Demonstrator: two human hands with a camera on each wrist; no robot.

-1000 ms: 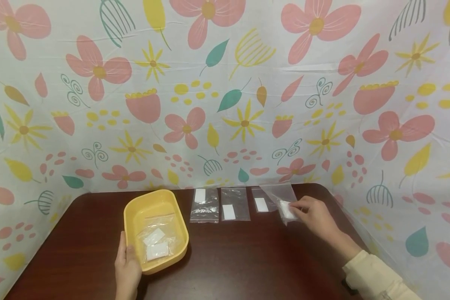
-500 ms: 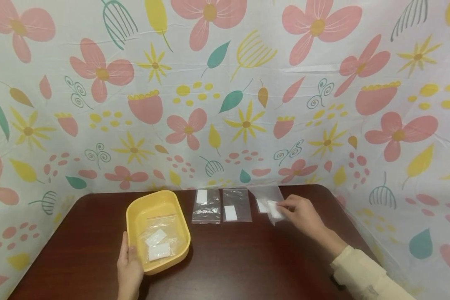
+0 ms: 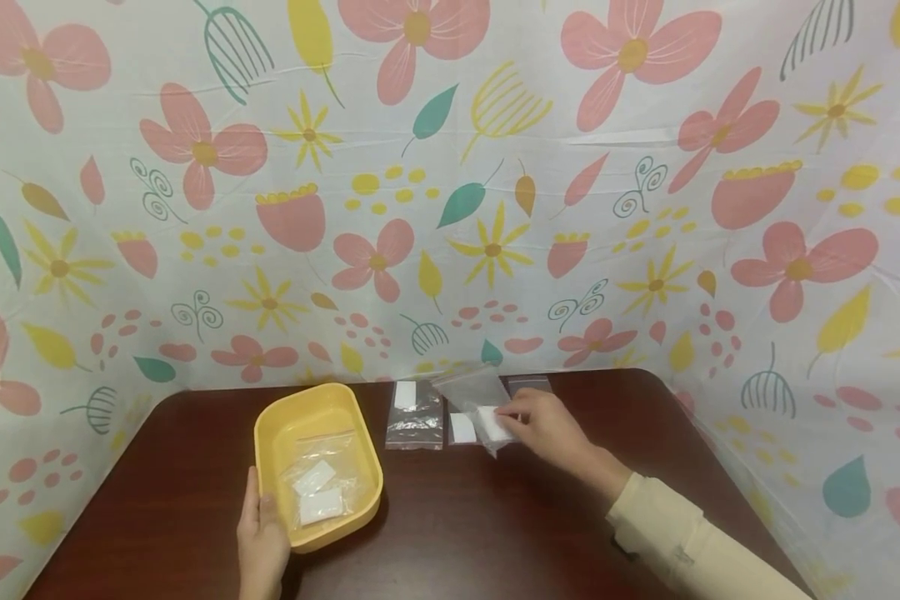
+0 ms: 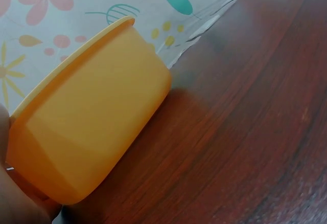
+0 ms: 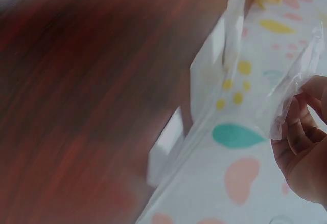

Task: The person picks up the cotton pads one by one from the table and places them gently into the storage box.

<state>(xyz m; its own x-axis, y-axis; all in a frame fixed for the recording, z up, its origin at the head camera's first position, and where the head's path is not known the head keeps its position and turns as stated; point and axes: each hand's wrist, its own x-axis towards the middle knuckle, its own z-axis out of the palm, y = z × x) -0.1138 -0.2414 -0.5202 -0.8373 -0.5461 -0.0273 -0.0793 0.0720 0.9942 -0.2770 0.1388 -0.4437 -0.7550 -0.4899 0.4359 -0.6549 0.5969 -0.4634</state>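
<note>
In the head view, my left hand (image 3: 262,533) grips the near left side of a yellow plastic basin (image 3: 270,425). Clear zip bags with white slips (image 3: 320,506) lie inside it. The left wrist view shows the outer wall of the basin (image 4: 97,111) close above the table. My right hand (image 3: 547,429) pinches another clear zip bag (image 3: 468,392) with a white piece in it, held up over the row of bags. From the right wrist, the pinched bag (image 5: 299,75) hangs between thumb and fingers.
At the back of the dark wooden table (image 3: 450,517) lie flat zip bags with white slips: a left one (image 3: 414,421), a middle one (image 3: 462,429) partly covered by the held bag, and a right one (image 3: 528,383) mostly behind my hand. A flowered cloth (image 3: 450,208) hangs behind.
My right hand has carried the pinched zip bag leftward, from beside the right flat bag to over the middle one. The left hand and basin have stayed nearly still.
</note>
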